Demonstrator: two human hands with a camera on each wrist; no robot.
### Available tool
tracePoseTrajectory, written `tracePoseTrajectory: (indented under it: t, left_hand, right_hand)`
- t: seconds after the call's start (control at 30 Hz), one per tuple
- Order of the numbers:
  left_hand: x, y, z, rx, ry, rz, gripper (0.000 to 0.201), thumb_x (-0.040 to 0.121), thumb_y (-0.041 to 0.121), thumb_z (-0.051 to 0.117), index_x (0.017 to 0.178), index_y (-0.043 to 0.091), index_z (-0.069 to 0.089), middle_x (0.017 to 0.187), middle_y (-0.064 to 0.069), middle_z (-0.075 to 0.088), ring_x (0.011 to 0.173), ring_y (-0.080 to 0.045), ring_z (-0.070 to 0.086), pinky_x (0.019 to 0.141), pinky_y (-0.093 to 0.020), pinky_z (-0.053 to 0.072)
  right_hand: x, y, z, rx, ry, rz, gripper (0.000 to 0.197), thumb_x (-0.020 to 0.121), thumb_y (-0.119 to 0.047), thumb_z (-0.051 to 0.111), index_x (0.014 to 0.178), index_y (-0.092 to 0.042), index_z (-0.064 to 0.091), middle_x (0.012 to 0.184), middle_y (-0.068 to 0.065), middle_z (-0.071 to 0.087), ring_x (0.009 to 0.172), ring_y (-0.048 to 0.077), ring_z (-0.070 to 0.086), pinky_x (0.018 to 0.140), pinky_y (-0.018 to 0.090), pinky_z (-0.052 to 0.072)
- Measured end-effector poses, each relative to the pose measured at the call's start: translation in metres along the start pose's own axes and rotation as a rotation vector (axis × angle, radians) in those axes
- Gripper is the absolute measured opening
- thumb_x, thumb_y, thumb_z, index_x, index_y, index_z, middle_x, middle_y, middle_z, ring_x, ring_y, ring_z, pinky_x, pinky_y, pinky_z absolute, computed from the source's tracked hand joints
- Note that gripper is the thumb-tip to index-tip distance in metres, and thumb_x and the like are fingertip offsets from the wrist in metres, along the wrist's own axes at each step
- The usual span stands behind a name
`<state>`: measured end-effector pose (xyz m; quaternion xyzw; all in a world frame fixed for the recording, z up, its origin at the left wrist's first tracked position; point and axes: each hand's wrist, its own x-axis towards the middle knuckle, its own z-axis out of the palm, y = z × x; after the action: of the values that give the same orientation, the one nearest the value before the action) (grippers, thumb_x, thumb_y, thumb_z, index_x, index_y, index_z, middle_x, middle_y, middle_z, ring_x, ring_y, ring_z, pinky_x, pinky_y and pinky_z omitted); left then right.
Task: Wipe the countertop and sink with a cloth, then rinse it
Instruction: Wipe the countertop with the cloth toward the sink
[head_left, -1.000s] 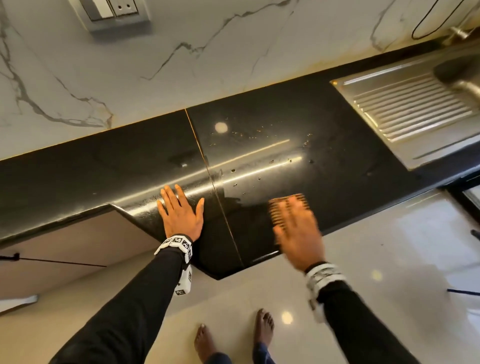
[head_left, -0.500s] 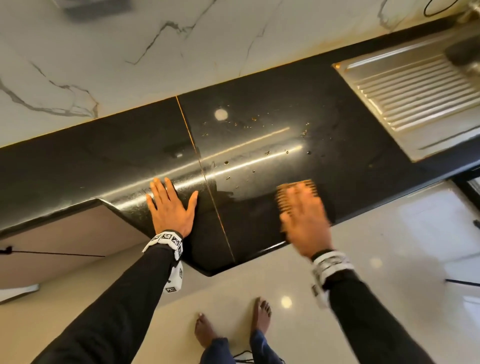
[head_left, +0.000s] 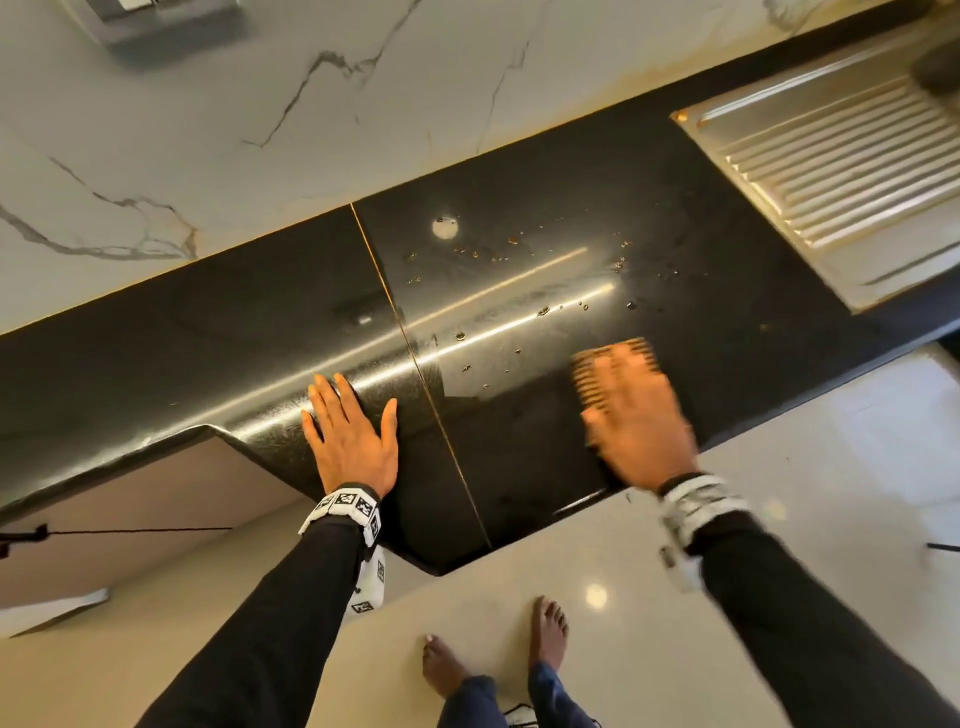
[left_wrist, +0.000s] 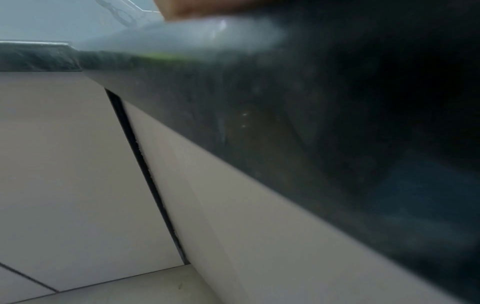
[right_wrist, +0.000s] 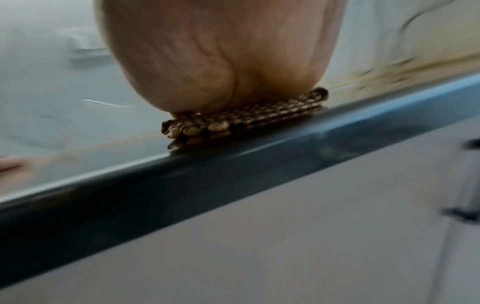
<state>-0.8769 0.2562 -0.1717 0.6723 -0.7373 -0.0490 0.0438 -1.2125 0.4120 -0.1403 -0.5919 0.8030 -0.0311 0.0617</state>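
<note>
A brown ribbed cloth (head_left: 597, 364) lies flat on the black countertop (head_left: 701, 291) near its front edge. My right hand (head_left: 634, 410) presses down on it with straight fingers, blurred by motion. In the right wrist view the palm (right_wrist: 223, 57) sits on the folded cloth (right_wrist: 246, 117) just behind the counter's edge. My left hand (head_left: 348, 431) rests flat and spread on the counter to the left of the seam (head_left: 415, 353). Water drops (head_left: 519, 249) dot the counter beyond the cloth. The steel sink drainboard (head_left: 841, 171) is at the far right.
A marble-look wall (head_left: 260, 104) backs the counter, with a socket plate (head_left: 156, 15) at top left. The counter steps back at a corner (head_left: 213, 428) on the left. My bare feet (head_left: 545, 639) stand on the light tiled floor (head_left: 805, 441) below.
My right hand has slid the cloth to the right along the front part of the counter. The left hand has stayed flat in place.
</note>
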Motion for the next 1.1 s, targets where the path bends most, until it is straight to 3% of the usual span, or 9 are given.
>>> tracePoseTrajectory:
  t: [0.07,0.13,0.27,0.37,0.53,0.63,0.83,0.93,1.1]
  left_hand:
    - [-0.001,0.002,-0.002,0.003,-0.005,0.003,0.085,0.103,0.067,0.016,0.163,0.008,0.008,0.171,-0.017,0.005,0.159,-0.030,0.002,0.127,-0.053,0.011]
    - [-0.001,0.003,-0.002,0.010,-0.009,0.003,0.084,0.103,0.066,0.016,0.163,0.007,0.009,0.170,-0.018,0.007,0.159,-0.030,0.004,0.127,-0.054,0.012]
    - [-0.001,0.003,-0.002,-0.002,-0.002,0.009,0.081,0.104,0.062,0.014,0.162,0.005,0.013,0.169,-0.020,0.011,0.158,-0.032,0.008,0.126,-0.056,0.014]
    - [-0.001,0.001,-0.002,-0.015,0.023,0.020,0.076,0.105,0.055,0.015,0.162,0.005,0.014,0.169,-0.019,0.013,0.158,-0.032,0.010,0.126,-0.056,0.014]
    - [0.000,0.004,-0.003,0.004,0.009,-0.002,0.074,0.104,0.052,0.019,0.162,0.005,0.014,0.170,-0.018,0.010,0.158,-0.032,0.008,0.126,-0.055,0.014]
    - [0.000,0.004,-0.006,0.003,-0.002,-0.010,0.074,0.104,0.051,0.020,0.162,0.005,0.013,0.170,-0.018,0.009,0.158,-0.032,0.009,0.126,-0.056,0.014]
    - [-0.001,-0.001,-0.002,-0.031,0.017,0.010,0.068,0.104,0.041,0.022,0.161,0.005,0.016,0.170,-0.017,0.011,0.158,-0.030,0.009,0.126,-0.055,0.012]
    - [0.002,0.001,-0.001,-0.045,0.029,-0.004,0.067,0.104,0.039,0.022,0.162,0.007,0.015,0.171,-0.015,0.009,0.159,-0.028,0.005,0.127,-0.054,0.011]
    - [0.002,0.002,-0.003,-0.018,0.001,-0.012,0.068,0.105,0.043,0.021,0.162,0.008,0.013,0.171,-0.014,0.007,0.159,-0.028,0.003,0.127,-0.054,0.011]
  right_hand:
    - [0.001,0.025,-0.011,0.019,-0.033,0.186,0.077,0.099,-0.055,0.019,0.160,-0.008,0.017,0.165,0.025,0.014,0.152,0.042,0.018,0.120,0.058,0.023]
    - [-0.009,-0.020,-0.005,0.049,-0.005,0.207,0.078,0.100,-0.053,0.028,0.161,-0.007,0.013,0.166,0.026,0.008,0.154,0.043,0.011,0.123,0.057,0.017]
    - [-0.028,-0.169,0.019,0.165,-0.085,-0.281,0.078,0.100,-0.052,0.038,0.163,-0.016,0.009,0.170,0.013,-0.005,0.157,0.029,-0.007,0.126,0.050,0.008]
    - [0.002,-0.173,0.019,0.100,-0.110,-0.448,0.073,0.102,-0.049,0.034,0.162,-0.016,0.010,0.170,0.013,-0.004,0.157,0.028,-0.006,0.127,0.047,0.005]
    - [0.051,-0.012,0.003,-0.047,-0.051,0.041,0.076,0.099,-0.050,0.017,0.161,-0.007,0.013,0.167,0.023,0.006,0.155,0.040,0.009,0.122,0.056,0.020]
    - [0.049,-0.026,-0.008,0.047,-0.017,0.236,0.079,0.097,-0.049,0.022,0.160,-0.001,0.011,0.165,0.029,0.007,0.153,0.045,0.011,0.122,0.058,0.020]
    - [0.013,-0.207,0.019,0.146,-0.176,-0.402,0.079,0.094,-0.043,0.040,0.162,-0.013,0.011,0.169,0.015,-0.005,0.157,0.029,-0.008,0.125,0.050,0.009]
    - [0.048,-0.164,0.014,0.085,-0.145,-0.458,0.076,0.097,-0.045,0.037,0.163,-0.017,0.010,0.170,0.011,-0.002,0.157,0.027,-0.003,0.127,0.048,0.007]
    - [0.087,-0.004,-0.011,-0.015,-0.139,0.069,0.077,0.098,-0.051,0.014,0.161,-0.007,0.010,0.168,0.021,0.003,0.155,0.037,0.007,0.123,0.056,0.018]
